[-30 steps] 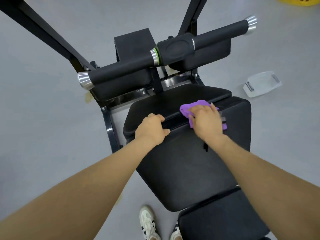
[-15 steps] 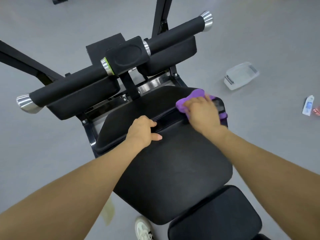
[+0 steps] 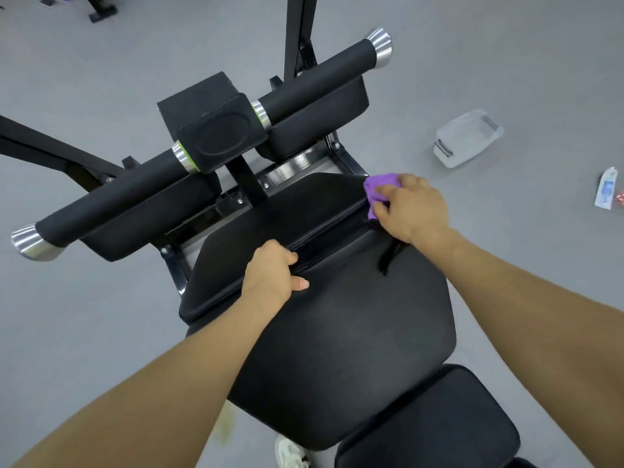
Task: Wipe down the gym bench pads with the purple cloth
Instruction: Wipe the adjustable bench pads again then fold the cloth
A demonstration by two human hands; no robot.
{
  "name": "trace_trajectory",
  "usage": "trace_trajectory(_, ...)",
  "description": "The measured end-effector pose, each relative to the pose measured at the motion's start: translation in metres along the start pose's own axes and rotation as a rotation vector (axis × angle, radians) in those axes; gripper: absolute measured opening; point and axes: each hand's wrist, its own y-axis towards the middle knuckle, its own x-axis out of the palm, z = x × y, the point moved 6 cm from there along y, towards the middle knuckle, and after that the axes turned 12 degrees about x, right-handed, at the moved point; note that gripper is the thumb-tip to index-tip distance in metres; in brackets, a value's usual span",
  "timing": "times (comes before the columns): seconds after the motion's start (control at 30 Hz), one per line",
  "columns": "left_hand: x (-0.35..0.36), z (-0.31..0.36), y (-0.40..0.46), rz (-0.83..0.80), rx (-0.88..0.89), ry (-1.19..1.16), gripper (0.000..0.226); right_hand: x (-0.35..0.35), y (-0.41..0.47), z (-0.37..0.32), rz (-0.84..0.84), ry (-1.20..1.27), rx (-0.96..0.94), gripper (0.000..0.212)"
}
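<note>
Right hand [image 3: 413, 211] at far right corner of upper bench pad [image 3: 290, 214], fingers curled and closed over bunched purple cloth [image 3: 380, 189], pressing it onto pad edge at the seam; cloth showing just beyond and left of the knuckles, rest hidden under palm. Black strap [image 3: 388, 256] hanging just below the wrist, lying on large lower pad [image 3: 354, 332]. Left hand [image 3: 273, 273] well to the left of right hand and nearer the body, fingers hooked over the seam between upper and lower pads, gripping the pad lip, thumb laid flat and pointing right along lower pad. Beyond both hands, black foam roller bar [image 3: 209, 173] with chrome end caps running diagonally across frame. Right of right hand, on grey floor [image 3: 101, 349], clear plastic container [image 3: 467, 138]; farther right, small white packet [image 3: 607, 192]. Near the forearms, third small pad [image 3: 432, 420] at bottom right, white shoe [image 3: 290, 454] below lower pad edge.
</note>
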Motion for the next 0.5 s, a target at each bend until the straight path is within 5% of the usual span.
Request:
trace_trajectory(0.23,-0.001,0.001,-0.002,0.046,-0.02,-0.043,0.035,0.013,-0.089,-0.088,-0.022,0.068,-0.4,0.034)
trace_trajectory(0.3,0.0,-0.001,-0.001,0.055,-0.022,-0.042,0.033,0.01,-0.084,-0.081,0.098,0.082,-0.46,0.028)
trace_trajectory(0.5,-0.001,0.001,-0.003,0.029,-0.022,-0.033,0.052,-0.007,-0.019,-0.008,0.189,-0.035,-0.188,0.02)
